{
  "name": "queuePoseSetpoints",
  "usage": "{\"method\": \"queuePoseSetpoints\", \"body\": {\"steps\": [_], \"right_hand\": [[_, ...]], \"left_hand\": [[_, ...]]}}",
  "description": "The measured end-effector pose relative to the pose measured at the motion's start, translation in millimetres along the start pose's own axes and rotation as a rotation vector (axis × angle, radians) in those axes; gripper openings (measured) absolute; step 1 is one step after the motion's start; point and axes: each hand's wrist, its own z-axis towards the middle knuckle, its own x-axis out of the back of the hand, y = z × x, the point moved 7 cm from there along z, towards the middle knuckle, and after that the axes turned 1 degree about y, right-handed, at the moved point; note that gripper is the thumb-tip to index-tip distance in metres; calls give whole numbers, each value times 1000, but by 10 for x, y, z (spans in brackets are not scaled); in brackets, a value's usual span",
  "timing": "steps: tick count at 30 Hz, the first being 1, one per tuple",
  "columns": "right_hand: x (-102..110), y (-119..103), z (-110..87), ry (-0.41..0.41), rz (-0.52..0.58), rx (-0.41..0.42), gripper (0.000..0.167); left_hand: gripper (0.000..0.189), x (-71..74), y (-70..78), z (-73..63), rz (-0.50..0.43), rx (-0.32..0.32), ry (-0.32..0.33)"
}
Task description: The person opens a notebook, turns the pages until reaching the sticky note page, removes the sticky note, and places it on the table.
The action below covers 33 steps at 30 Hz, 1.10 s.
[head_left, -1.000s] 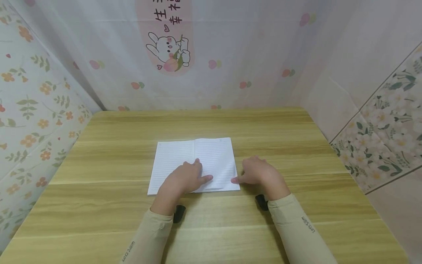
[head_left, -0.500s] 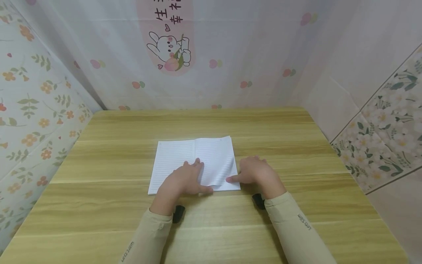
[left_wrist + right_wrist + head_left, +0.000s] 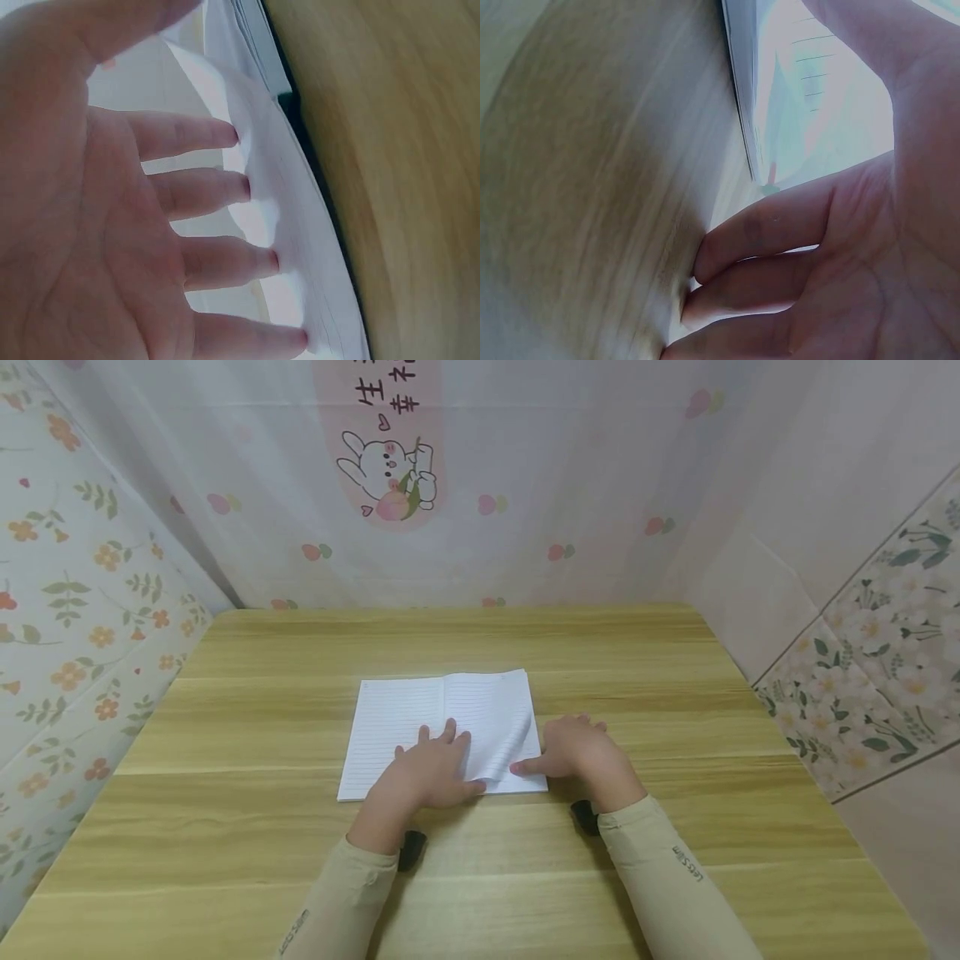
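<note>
White cloth printed with orange flowers [image 3: 97, 639] hangs well to the left of the open notebook [image 3: 390, 714], which lies flat on the wooden table [image 3: 225, 827], its ruled pages facing up. On the near side of the notebook I see the left beige sleeve [image 3: 337, 902], with a black piece [image 3: 411, 850] under the wrist. From it the left hand [image 3: 427, 772] reaches over the notebook's middle, fingers spread and nearly straight, tips touching the paper, thumb at the near edge. Behind the notebook, a pale curtain [image 3: 585, 468] carries a rabbit drawing [image 3: 386, 472]. Just right of the left hand, one page [image 3: 498, 735] of the notebook's right half curls over at its near corner. The right hand [image 3: 577, 752] is beside the notebook's right edge, loosely open with nothing gripped, its fingers bent gently toward the table and its thumb reaching over the notebook, near the curl. Well to the notebook's right is a floral panel [image 3: 885, 635].
</note>
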Motion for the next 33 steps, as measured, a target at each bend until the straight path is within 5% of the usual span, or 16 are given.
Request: {"method": "queuePoseSetpoints", "body": {"steps": [10,16,19,21,26,29,33], "right_hand": [[-9,-4,-8,-10,-9,4,75],[-1,28,-13,-9,-13,20,63],[-5,40,-18,-13,-10,23,61],[-8,34,-22,-19,-8,25,60],[-2,25,-29,-25,-12,20,60],[0,20,-35,-25,-19,17,60],[-15,17,-51,-30,-16,28,60]], "left_hand": [[61,-6,207,-88,50,-93,76],[60,138,260,-137,64,-155,159],[68,287,228,-192,55,-123,261],[76,418,193,-254,93,-101,383],[83,603,116,-406,401,-69,636],[61,526,91,-386,525,-84,598],[47,323,28,-321,517,21,393]]}}
